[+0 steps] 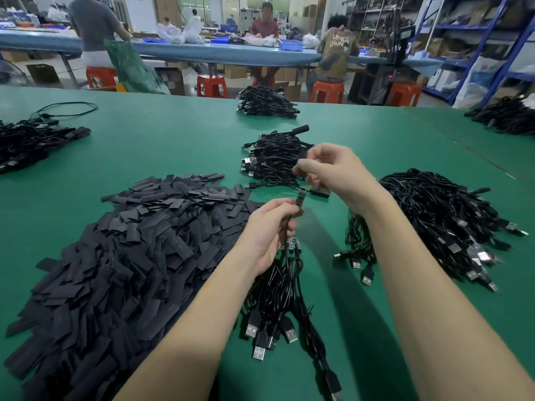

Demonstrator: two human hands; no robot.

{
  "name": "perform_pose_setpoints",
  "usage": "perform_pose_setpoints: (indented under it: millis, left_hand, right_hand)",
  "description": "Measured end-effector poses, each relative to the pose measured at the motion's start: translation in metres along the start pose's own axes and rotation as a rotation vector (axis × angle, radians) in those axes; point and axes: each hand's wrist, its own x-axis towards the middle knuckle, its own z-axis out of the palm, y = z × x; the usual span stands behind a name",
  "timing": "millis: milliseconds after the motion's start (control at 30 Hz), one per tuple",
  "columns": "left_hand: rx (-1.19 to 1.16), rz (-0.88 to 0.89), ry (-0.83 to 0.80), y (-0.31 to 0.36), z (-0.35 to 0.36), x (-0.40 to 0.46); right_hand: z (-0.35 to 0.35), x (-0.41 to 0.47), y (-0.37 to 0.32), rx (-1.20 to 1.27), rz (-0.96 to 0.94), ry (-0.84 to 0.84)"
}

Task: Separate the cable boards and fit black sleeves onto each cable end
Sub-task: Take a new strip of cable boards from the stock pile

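My left hand point(270, 231) grips a bunch of black USB cables point(285, 299) that hangs down to the green table point(173, 140). From its fingers a small circuit board point(300, 197) on one cable end sticks upward. My right hand point(330, 169) is raised just above and to the right of it, pinching a black sleeve point(302, 157) between thumb and fingers. The sleeve is apart from the board. A large heap of flat black sleeves point(121, 256) covers the table on the left.
Piles of black cables lie behind my hands point(272, 160), at the right point(440, 221), at the far middle point(265, 102), far left point(26, 140) and far right point(506, 114). Beyond the table, people sit at a blue bench point(220, 52) on red stools.
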Motion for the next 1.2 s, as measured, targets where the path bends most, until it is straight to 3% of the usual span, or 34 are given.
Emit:
perform_pose_setpoints:
  millis: [133,467,733,1000,1200]
  left_hand:
    - [-0.029,-0.028,-0.018,0.002,-0.002,0.0]
    - [-0.06,-0.106,-0.164,0.007,-0.003,-0.005]
    - [-0.069,-0.095,-0.167,0.007,-0.004,-0.006]
    - [-0.016,-0.066,-0.173,0.013,-0.006,-0.006]
    - [0.174,-0.056,-0.294,0.03,-0.018,-0.011]
  right_hand:
    - [-0.013,-0.032,0.027,0.494,0.072,0.065]
    - [0.001,-0.05,0.052,0.817,0.043,0.068]
    - [0.005,-0.051,0.05,0.886,0.036,0.112]
    - [0.001,-0.051,0.047,0.771,-0.01,0.112]
    - [-0.011,-0.055,0.048,0.727,0.051,-0.097]
